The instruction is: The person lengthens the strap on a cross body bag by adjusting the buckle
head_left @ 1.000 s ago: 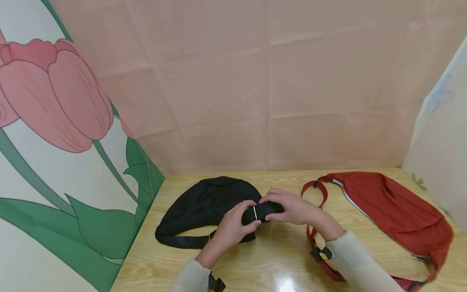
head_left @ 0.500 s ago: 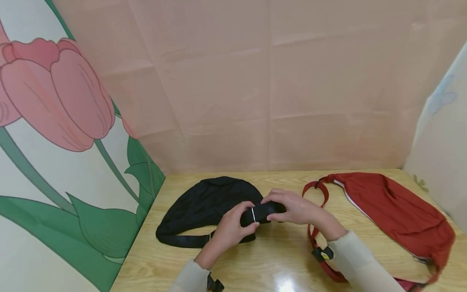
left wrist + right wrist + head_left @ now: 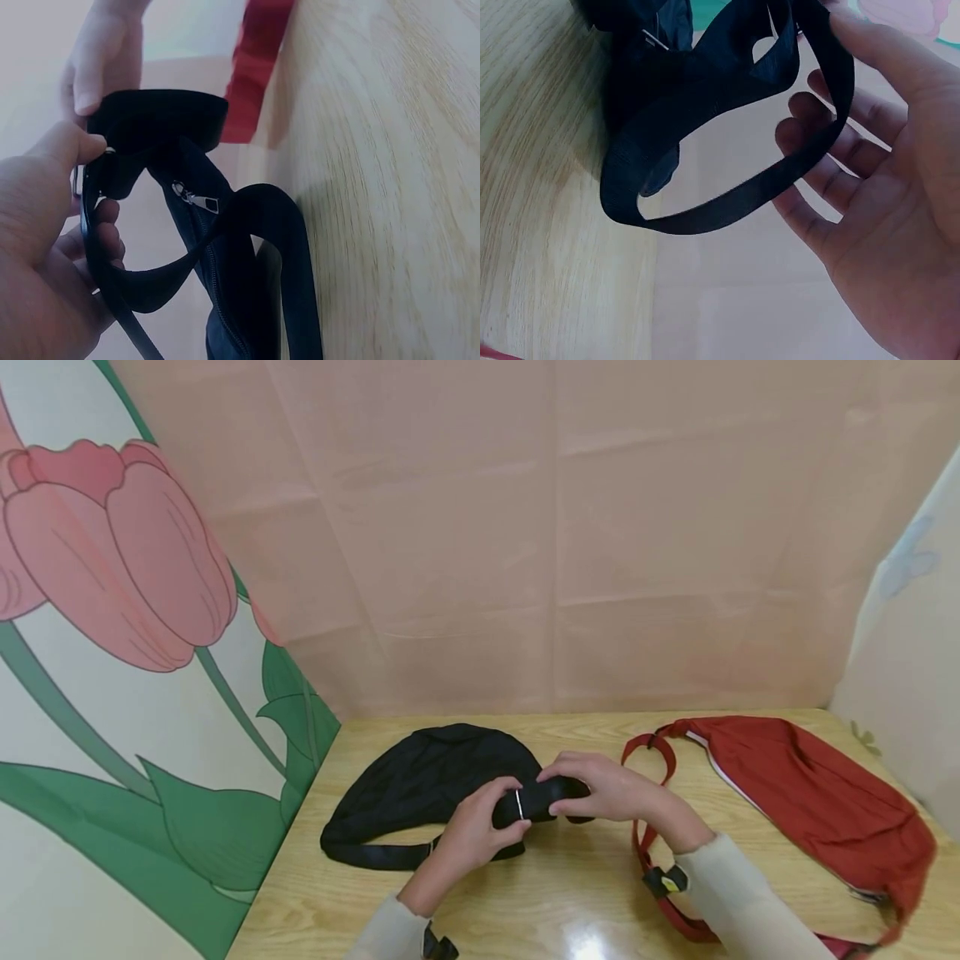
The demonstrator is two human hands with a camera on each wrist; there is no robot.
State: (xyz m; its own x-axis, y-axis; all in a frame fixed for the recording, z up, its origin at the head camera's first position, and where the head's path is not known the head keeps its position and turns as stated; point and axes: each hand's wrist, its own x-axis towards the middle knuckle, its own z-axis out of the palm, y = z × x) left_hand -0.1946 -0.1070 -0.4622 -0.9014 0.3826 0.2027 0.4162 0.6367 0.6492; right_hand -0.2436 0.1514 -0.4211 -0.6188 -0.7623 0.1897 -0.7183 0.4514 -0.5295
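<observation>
A black waist bag (image 3: 442, 768) lies on the table, its strap (image 3: 538, 800) raised in front of it between both hands. My left hand (image 3: 472, 831) pinches this strap at a thin metallic slider (image 3: 519, 804), thumb and forefinger on opposite edges. To its right, my right hand (image 3: 603, 787) pinches the strap between thumb and fingers. In the right wrist view the strap (image 3: 727, 210) forms a wide loop hanging from the thumb side of that hand. A silver zipper pull (image 3: 201, 201) shows on the bag in the left wrist view.
On the right of the table lies a red waist bag (image 3: 810, 793), its red strap (image 3: 647, 843) and black buckle (image 3: 664, 882) near my right forearm. A tulip-printed panel (image 3: 127, 552) borders the left side, and a pinkish sheet (image 3: 450, 543) stands behind.
The slider and my left hand have shifted slightly left. My right hand has edged right, and more of the folded strap shows beneath it. Both bags stay in place.
</observation>
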